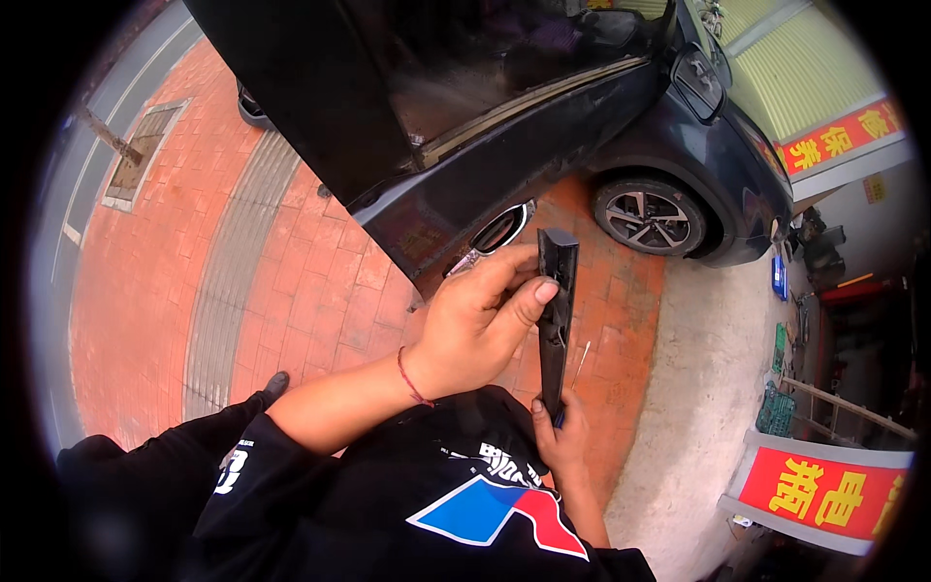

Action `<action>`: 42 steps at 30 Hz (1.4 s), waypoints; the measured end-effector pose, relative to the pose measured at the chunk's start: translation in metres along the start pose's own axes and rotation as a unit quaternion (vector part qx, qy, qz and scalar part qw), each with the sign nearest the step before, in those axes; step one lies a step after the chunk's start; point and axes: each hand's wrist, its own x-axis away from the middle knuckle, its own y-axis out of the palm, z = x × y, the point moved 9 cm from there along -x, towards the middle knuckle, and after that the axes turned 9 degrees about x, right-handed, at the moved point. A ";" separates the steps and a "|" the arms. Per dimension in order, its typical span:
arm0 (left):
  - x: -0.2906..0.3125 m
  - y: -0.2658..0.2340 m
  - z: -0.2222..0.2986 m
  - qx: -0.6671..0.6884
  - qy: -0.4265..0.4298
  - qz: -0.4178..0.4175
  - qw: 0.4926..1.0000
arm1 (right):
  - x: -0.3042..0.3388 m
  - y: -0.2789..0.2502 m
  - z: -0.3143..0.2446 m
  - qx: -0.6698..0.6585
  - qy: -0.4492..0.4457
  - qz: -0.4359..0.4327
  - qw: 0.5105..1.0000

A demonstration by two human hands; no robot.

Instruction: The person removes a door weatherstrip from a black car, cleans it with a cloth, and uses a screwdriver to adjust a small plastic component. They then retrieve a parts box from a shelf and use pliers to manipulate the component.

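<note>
My left hand (480, 315) grips the upper part of a long black plastic trim piece (554, 339), its thumb pressed on the near face. The piece stands nearly upright before my chest, widest at the top. Around its lower end my right hand (565, 432) is closed. A thin metal shaft (582, 365) rises out of that hand, with a bit of blue at its base, and looks like a screwdriver. Just beyond my left hand is a chrome-rimmed oval piece (499, 230) at the dark car door (427, 218); my wrist hides part of it.
The dark car's front wheel (648, 216) and side mirror (697, 82) are at the far right. Red brick paving (301, 291) meets concrete (684, 417) on the right. A red banner (819, 493), a green crate (776, 409) and shop clutter line the right edge.
</note>
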 end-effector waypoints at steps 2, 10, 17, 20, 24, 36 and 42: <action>-0.004 0.003 -0.003 -0.013 0.004 -0.002 1.000 | -0.009 -0.002 0.012 0.009 -0.032 -0.035 0.999; -0.023 0.009 0.000 -0.110 0.102 0.125 0.981 | -0.066 0.009 0.040 -0.247 0.015 -0.237 0.939; -0.032 0.045 0.018 -0.259 0.160 0.218 0.927 | -0.109 -0.007 0.054 -0.282 -0.048 -0.252 0.924; -0.034 0.066 0.020 -0.301 0.180 0.232 0.907 | -0.115 -0.011 0.067 -0.304 -0.065 -0.255 0.916; -0.038 0.082 0.009 -0.251 0.193 0.246 0.916 | -0.120 -0.014 0.075 -0.373 -0.056 -0.289 0.880; -0.048 0.108 0.025 -0.236 0.137 0.192 0.943 | -0.129 -0.027 0.074 -0.420 -0.079 -0.279 0.860; -0.048 0.098 0.022 -0.207 0.139 0.183 0.951 | -0.127 -0.030 0.069 -0.392 -0.080 -0.235 0.886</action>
